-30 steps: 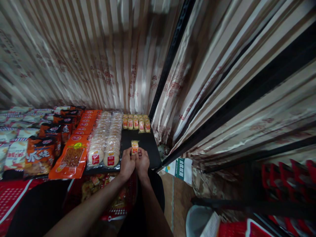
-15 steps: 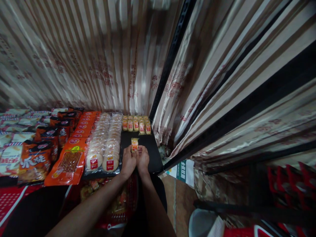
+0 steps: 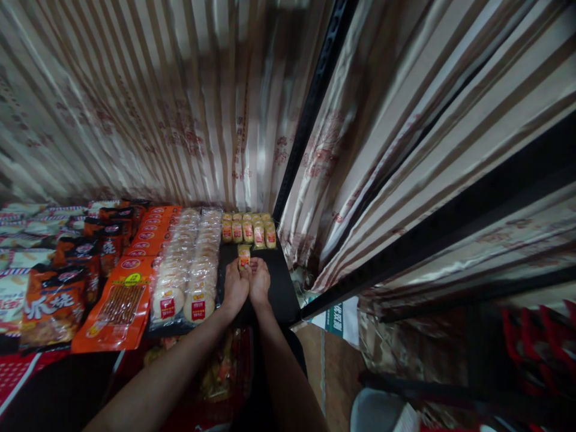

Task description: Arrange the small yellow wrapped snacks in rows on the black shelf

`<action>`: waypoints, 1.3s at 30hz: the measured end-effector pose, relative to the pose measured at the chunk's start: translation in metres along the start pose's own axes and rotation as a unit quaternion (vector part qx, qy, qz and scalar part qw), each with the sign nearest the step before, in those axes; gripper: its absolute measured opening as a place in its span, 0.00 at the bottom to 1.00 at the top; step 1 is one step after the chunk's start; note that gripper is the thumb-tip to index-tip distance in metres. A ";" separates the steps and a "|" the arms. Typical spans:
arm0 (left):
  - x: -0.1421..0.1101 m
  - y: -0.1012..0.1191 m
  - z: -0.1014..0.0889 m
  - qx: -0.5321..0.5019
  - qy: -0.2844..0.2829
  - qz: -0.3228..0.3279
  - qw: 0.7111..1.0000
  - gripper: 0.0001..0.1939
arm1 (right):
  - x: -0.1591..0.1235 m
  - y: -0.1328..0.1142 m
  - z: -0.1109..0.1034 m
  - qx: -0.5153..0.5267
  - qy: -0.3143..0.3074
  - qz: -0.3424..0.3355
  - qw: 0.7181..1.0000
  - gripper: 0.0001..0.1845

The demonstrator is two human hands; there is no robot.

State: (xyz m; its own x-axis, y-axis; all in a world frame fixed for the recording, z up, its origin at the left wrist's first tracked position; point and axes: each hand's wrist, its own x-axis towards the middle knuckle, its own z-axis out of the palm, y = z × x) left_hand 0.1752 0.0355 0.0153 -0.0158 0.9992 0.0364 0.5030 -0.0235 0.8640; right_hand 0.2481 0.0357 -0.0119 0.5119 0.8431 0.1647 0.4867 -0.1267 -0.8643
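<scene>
Together, the left hand [image 3: 236, 285] and right hand [image 3: 260, 281] pinch the near end of one packet [image 3: 243, 254] over the black shelf [image 3: 281, 285], its long axis running forward from the fingertips toward the packet row [image 3: 248, 232] just beyond, neither hand clearly nearer.

You pinch a small yellow packet [image 3: 243, 254] between your left hand [image 3: 236, 288] and right hand [image 3: 259, 282] at the black shelf [image 3: 281, 282], near a cluster of similar packets [image 3: 247, 231]. On your left lie clear-wrapped round crackers [image 3: 198, 291] and flat orange packs [image 3: 128, 294], before a pleated curtain [image 3: 180, 108].
</scene>
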 end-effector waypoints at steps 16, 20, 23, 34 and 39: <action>0.024 0.015 0.002 -0.027 0.011 -0.003 1.000 0.16 | 0.029 0.000 0.012 -0.010 0.038 -0.039 0.998 0.06; 0.028 0.012 0.006 -0.027 0.013 -0.002 1.000 0.17 | 0.032 0.001 0.013 -0.009 0.045 -0.050 0.998 0.06; 0.031 0.009 0.009 -0.027 0.006 -0.003 1.000 0.18 | 0.035 0.000 0.012 -0.004 0.044 -0.051 0.998 0.06; 0.040 0.010 0.017 -0.014 0.008 0.013 1.000 0.18 | 0.041 0.002 0.011 0.006 0.053 -0.058 0.997 0.09; 0.043 0.009 0.020 -0.011 0.013 0.011 1.000 0.17 | 0.043 0.003 0.011 0.014 0.057 -0.063 0.996 0.11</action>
State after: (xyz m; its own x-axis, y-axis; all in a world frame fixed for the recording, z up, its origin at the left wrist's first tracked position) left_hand 0.1961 0.0793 0.0148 -0.0278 0.9972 0.0695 0.4835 -0.0475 0.8741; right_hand 0.2637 0.0768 -0.0123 0.5254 0.7864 0.3248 0.5340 -0.0076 -0.8454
